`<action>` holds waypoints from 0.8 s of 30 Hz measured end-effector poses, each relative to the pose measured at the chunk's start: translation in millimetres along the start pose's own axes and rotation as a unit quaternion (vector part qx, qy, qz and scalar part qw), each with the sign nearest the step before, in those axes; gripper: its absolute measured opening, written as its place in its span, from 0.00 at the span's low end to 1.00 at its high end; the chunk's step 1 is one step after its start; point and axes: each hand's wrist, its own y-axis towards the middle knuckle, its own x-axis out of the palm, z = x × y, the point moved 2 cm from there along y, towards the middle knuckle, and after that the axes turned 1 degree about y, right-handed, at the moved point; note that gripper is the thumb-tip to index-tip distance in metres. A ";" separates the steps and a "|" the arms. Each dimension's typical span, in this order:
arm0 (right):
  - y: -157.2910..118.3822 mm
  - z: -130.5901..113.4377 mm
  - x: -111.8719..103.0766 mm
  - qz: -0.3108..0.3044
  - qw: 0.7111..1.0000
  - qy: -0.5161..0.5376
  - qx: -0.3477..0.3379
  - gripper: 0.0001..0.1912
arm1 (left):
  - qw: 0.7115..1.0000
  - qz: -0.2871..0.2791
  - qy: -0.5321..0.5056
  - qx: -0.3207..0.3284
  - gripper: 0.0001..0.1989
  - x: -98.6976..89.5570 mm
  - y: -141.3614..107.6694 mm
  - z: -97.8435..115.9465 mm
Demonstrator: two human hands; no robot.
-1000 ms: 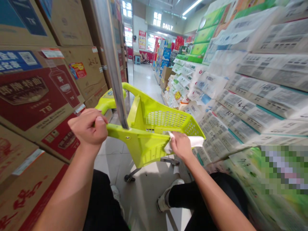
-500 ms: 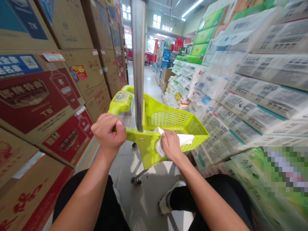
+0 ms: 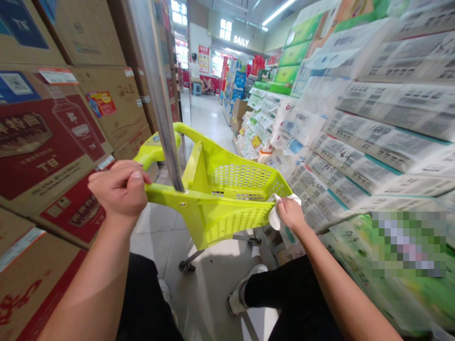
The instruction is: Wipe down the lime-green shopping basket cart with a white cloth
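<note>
A lime-green shopping cart with a perforated basket stands in front of me, turned so its side faces me. My left hand is closed round the cart's green handle at the left. At the right end of the basket, my right hand grips a white cloth over the top rim. The cloth hangs on both sides of the fingers. A metal pole rises from the cart's frame near the handle. Caster wheels rest on the floor below.
Stacked cardboard cartons line the left side close to my left hand. Piles of wrapped tissue packs rise at the right near the basket's end. Beyond the cart, a tiled aisle runs back to a blue stool.
My right hand has slid the cloth rightward along the rim to the basket's far right end. My left hand and the cart's handle sit further left in view.
</note>
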 end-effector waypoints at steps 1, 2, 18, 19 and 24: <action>-1.4 7.1 0.1 0.004 1.000 0.002 0.001 0.24 | 1.000 -0.003 -0.003 -0.004 0.15 -0.1 0.2 -1.8; -2.4 12.0 0.5 0.009 1.000 0.006 0.000 0.24 | 1.000 -0.005 -0.003 -0.007 0.15 0.1 0.2 -3.2; -15.9 45.9 10.4 0.027 0.998 0.058 -0.015 0.27 | 0.998 0.037 0.049 0.027 0.12 -4.5 -5.2 -16.5; -22.2 40.1 9.9 0.031 0.998 0.056 -0.010 0.28 | 0.995 0.053 0.084 0.024 0.13 -5.1 -6.9 -20.4; -58.7 -7.9 4.5 0.027 0.999 0.027 0.001 0.30 | 0.976 0.125 0.169 -0.051 0.14 0.0 -26.2 -47.3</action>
